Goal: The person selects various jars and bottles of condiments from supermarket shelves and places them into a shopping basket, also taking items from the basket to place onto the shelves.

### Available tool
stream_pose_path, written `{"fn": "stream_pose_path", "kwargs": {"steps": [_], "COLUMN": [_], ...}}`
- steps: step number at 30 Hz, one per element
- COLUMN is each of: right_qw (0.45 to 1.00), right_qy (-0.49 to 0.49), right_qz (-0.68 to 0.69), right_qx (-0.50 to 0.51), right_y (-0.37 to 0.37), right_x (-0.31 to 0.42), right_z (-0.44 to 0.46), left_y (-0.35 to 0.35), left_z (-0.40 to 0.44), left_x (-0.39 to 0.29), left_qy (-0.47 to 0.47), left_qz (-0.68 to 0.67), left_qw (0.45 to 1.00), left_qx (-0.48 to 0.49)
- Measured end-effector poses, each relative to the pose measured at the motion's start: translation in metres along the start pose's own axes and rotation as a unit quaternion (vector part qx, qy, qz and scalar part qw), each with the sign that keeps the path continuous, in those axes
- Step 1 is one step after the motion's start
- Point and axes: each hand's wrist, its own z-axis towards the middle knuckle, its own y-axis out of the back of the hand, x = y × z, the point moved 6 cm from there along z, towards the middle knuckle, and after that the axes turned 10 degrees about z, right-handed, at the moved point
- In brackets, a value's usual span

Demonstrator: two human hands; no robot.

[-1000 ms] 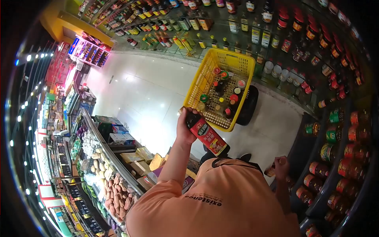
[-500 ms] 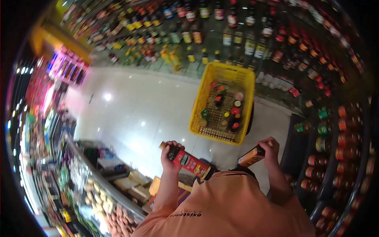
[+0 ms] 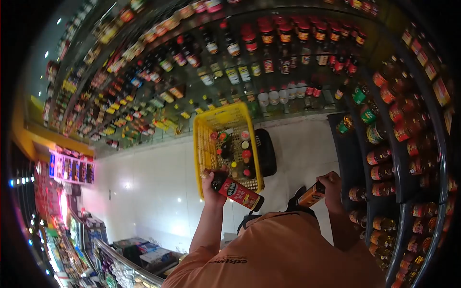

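Because the left hand and right hand are both full, a snug hold and slow arms should stop bumps. Left fingers wrap the neck end of the tilted red bottle; right fingers close round one end of the orange box, apart from it. Beyond both is the yellow basket, with bottles inside.

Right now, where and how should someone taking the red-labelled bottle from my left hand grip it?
Probably the lower half of the red-labelled bottle, from your right: your left hand covers the neck end, while the base end points rightward, uncovered, and its broad sides should suit a wrapped grip.
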Motion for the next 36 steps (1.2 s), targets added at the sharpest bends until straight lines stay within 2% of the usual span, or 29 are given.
{"fn": "stream_pose_path", "kwargs": {"steps": [2,4,6,7,8,9,10,11,12,14,15,16,18,20,22,24,26,27,30,32,34,35,36], "right_qw": [0.999,0.998,0.996,0.995,0.994,0.993,0.991,0.987,0.987,0.975,0.987,0.987,0.979,0.978,0.974,0.965,0.955,0.956,0.934,0.935,0.894,0.914,0.910], "right_qy": [-0.002,0.011,0.025,0.016,0.006,0.008,0.054,0.099,0.097,0.062,0.046,0.045,-0.002,-0.027,0.013,0.039,0.031,0.065,0.020,0.025,0.070,0.061,0.060], "right_qz": [-0.051,-0.061,-0.078,-0.084,-0.090,-0.090,-0.093,-0.094,-0.093,-0.163,-0.070,-0.068,-0.024,0.013,-0.031,-0.056,-0.034,-0.060,0.008,0.014,0.060,0.041,0.042], "right_qx": [-0.011,-0.018,-0.025,-0.047,-0.068,-0.070,-0.078,-0.085,-0.086,-0.135,-0.134,-0.138,-0.202,-0.205,-0.224,-0.252,-0.292,-0.280,-0.357,-0.354,-0.438,-0.400,-0.407], "right_y": [0.035,0.071,0.101,0.116,0.131,0.149,0.169,0.182,0.188,0.197,0.216,0.219,0.229,0.226,0.226,0.221,0.225,0.220,0.205,0.194,0.195,0.189,0.189], "right_x": [0.012,0.020,0.032,0.036,0.040,0.033,0.025,0.021,0.026,0.043,0.014,0.010,0.003,0.010,0.023,0.043,0.047,0.058,0.071,0.079,0.075,0.082,0.079], "right_z": [0.017,0.036,0.049,0.054,0.057,0.063,0.070,0.076,0.077,0.075,0.082,0.080,0.081,0.083,0.092,0.106,0.122,0.135,0.152,0.169,0.175,0.183,0.187], "left_y": [-0.038,-0.093,-0.125,-0.147,-0.168,-0.219,-0.235,-0.257,-0.277,-0.284,-0.286,-0.294,-0.305,-0.297,-0.285,-0.277,-0.285,-0.290,-0.301,-0.301,-0.296,-0.294,-0.299], "left_z": [0.021,0.034,0.053,0.060,0.067,0.060,0.069,0.075,0.081,0.116,0.135,0.152,0.194,0.246,0.300,0.354,0.389,0.407,0.459,0.495,0.533,0.548,0.561], "left_x": [0.025,0.031,0.050,0.052,0.054,0.041,0.054,0.057,0.061,0.071,0.076,0.079,0.087,0.101,0.113,0.133,0.140,0.146,0.159,0.166,0.173,0.176,0.179], "left_qy": [0.007,-0.051,-0.031,-0.076,-0.121,-0.253,-0.261,-0.314,-0.362,-0.356,-0.349,-0.348,-0.282,-0.268,-0.139,-0.158,-0.311,-0.308,-0.284,-0.309,-0.276,-0.293,-0.291], "left_qz": [0.009,0.124,0.145,0.322,0.487,0.658,0.649,0.679,0.705,0.717,0.728,0.729,0.724,0.718,0.647,0.651,0.649,0.691,0.711,0.696,0.670,0.638,0.638], "left_qw": [1.000,0.990,0.988,0.942,0.862,0.699,0.699,0.641,0.578,0.566,0.557,0.555,0.594,0.610,0.737,0.729,0.682,0.643,0.631,0.637,0.683,0.708,0.707], "left_qx": [0.013,0.040,0.044,0.060,0.073,0.118,0.146,0.170,0.193,0.195,0.196,0.199,0.209,0.199,0.137,0.139,0.132,0.120,0.123,0.120,0.097,0.081,0.089]}}
